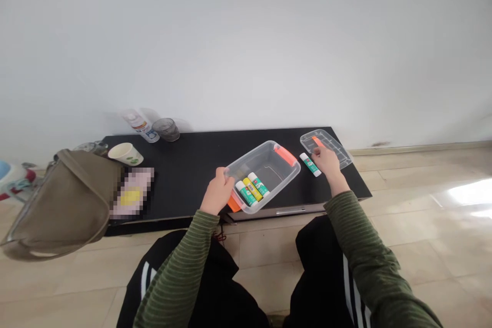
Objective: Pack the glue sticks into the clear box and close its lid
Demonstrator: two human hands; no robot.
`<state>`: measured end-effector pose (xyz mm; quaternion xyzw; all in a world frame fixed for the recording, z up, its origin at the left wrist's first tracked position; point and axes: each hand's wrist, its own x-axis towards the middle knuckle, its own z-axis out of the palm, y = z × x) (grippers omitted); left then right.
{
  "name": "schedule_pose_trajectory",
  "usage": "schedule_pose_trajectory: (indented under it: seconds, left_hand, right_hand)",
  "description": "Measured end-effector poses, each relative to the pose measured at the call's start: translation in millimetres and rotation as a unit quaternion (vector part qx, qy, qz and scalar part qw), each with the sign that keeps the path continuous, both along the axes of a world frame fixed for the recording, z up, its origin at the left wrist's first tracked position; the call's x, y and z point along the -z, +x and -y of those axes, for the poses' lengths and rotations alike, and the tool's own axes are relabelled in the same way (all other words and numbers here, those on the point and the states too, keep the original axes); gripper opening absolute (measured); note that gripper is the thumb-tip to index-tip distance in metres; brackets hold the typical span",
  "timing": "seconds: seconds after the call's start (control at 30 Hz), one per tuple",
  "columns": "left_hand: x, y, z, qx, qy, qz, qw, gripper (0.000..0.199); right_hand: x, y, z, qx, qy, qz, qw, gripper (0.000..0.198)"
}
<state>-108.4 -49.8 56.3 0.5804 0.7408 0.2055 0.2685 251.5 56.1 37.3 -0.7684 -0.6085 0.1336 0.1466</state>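
Observation:
My left hand is closed on the left end of a clear plastic box, by its orange latch. Inside the box, two green-and-white glue sticks lie side by side with a yellow one between them. To the right of the box, my right hand has its fingers bent and drawn together at the side of another green glue stick. Its fingertips are partly hidden. A clear lid with orange latches lies under and behind this hand.
The low black cabinet stands against a white wall. On its left are a paper cup, a dark glass, a spray can and a blurred-out pink item. A brown bag covers the left end.

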Motion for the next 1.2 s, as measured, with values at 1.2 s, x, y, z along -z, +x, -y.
schedule_pose_trajectory:
  seconds: [1.2]
  left_hand:
    - [4.4, 1, -25, 0.053, 0.028, 0.022, 0.998, 0.043]
  right_hand:
    - [-38, -128, 52, -0.214, -0.016, 0.054, 0.975, 0.035]
